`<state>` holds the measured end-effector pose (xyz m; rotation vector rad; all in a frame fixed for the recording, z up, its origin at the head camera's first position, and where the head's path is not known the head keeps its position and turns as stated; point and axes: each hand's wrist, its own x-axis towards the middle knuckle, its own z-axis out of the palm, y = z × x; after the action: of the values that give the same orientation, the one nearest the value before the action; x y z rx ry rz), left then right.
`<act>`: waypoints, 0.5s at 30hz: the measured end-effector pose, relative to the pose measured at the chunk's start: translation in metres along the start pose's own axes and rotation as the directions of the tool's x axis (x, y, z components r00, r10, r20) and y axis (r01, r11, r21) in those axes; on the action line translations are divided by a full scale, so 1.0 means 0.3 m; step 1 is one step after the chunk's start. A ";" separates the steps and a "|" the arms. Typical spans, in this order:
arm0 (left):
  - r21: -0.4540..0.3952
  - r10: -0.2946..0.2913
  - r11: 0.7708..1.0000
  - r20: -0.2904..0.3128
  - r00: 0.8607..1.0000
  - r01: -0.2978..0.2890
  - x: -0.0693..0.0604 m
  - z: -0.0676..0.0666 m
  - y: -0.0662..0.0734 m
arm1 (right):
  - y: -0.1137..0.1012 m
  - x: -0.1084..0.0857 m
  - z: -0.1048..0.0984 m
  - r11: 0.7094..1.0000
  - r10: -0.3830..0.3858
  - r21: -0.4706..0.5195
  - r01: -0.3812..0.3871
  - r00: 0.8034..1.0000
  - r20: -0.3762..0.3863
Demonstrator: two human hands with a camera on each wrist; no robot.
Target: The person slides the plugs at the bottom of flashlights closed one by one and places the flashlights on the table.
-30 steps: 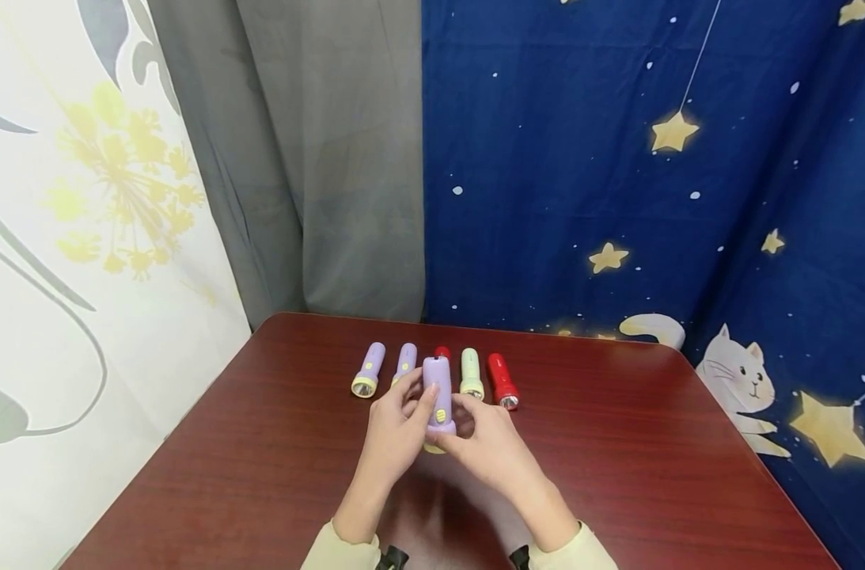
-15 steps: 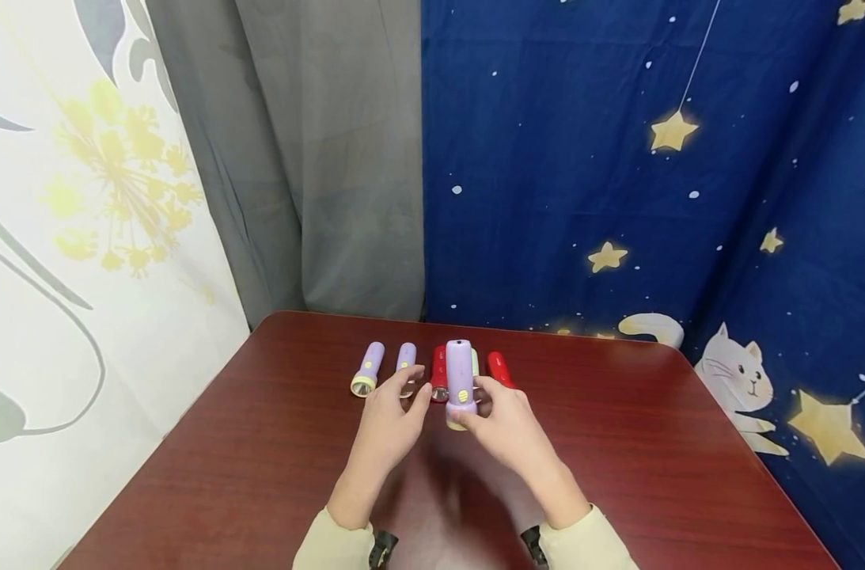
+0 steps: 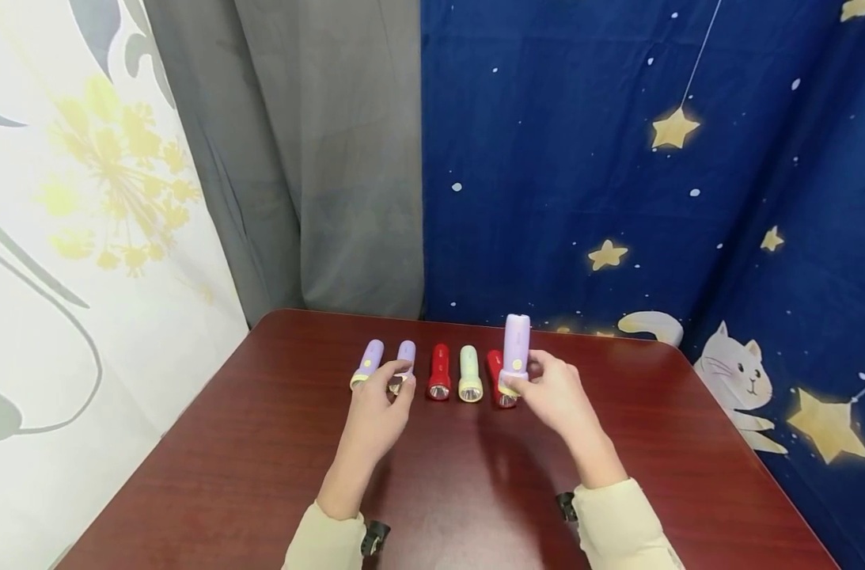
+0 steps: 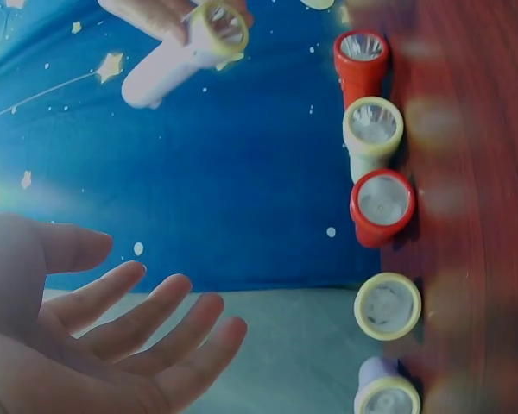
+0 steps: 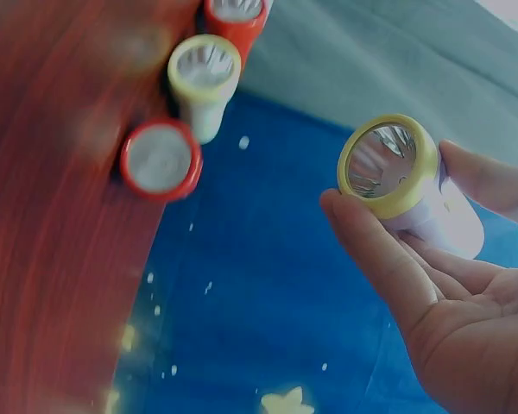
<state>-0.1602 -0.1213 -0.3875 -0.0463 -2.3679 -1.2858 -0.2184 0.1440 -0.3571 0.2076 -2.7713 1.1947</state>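
Observation:
My right hand [image 3: 560,396] pinches a purple flashlight [image 3: 516,344] by its yellow-rimmed head and holds it above the table. In the right wrist view its lens end [image 5: 388,159] faces the camera, between thumb and fingers. The left hand [image 3: 375,412] hovers in front of two purple flashlights, one on the left [image 3: 370,358] and one partly hidden [image 3: 406,352]. In the left wrist view that hand [image 4: 112,336] has its fingers spread and holds nothing. To the right lie a red flashlight [image 3: 440,368], a pale green one [image 3: 469,368] and another red one [image 3: 506,398], partly behind the held flashlight.
The flashlights lie in a row on a dark red wooden table [image 3: 432,491], lenses toward me. Behind the table hang a grey curtain [image 3: 354,158] and a blue starry curtain [image 3: 546,158]. A white patterned cloth [image 3: 104,332] hangs at the left.
The left hand has let go of the purple flashlight and moved left. The right hand has carried that flashlight right and upward, uncovering the middle red and pale green ones.

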 end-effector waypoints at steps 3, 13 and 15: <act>-0.023 -0.016 1.000 0.002 1.000 0.016 0.003 -0.008 -0.009 | 0.031 0.025 -0.025 0.999 0.017 -0.033 -0.017 1.000 0.012; -0.021 -0.005 1.000 0.004 1.000 0.005 -0.003 -0.006 -0.032 | 0.191 0.118 -0.106 0.980 0.091 -0.182 -0.084 0.996 0.026; -0.025 -0.003 1.000 0.008 1.000 0.003 -0.003 -0.008 -0.034 | 0.224 0.134 -0.120 0.969 0.107 -0.226 -0.097 0.994 0.031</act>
<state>-0.1608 -0.1289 -0.3947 -0.0554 -2.3596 -1.3195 -0.2676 0.2127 -0.3742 0.0713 -2.9572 0.8951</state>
